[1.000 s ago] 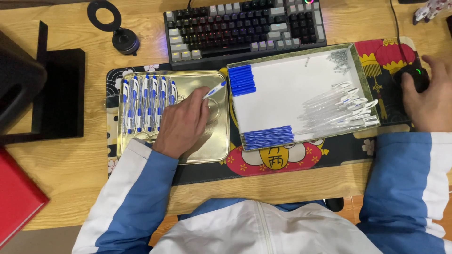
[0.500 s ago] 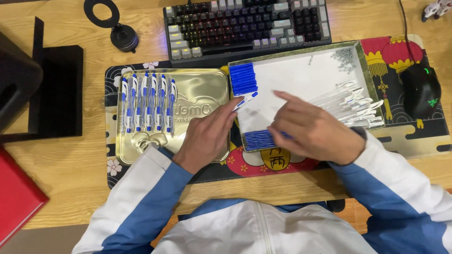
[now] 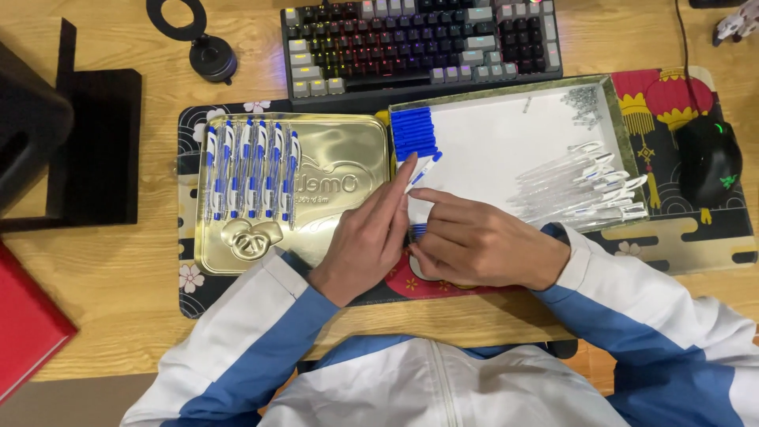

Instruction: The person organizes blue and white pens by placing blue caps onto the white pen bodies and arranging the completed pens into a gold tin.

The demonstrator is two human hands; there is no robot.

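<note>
A second ago the right hand (image 3: 486,249) was far off on the black mouse (image 3: 706,160). It left the mouse and came across to the white tray (image 3: 506,138), close beside the left hand (image 3: 368,237). The left hand moved off the gold tin lid (image 3: 332,182) to the tray's edge, with the pen part (image 3: 423,170) in its fingers.

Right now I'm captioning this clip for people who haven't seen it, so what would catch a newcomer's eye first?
First, the two hands meeting at the centre: the left hand and right hand together pinch a white-and-blue pen over the edge of a white-lined tray. To the left, a row of assembled pens lies on a gold tin lid. A backlit keyboard sits above.
</note>
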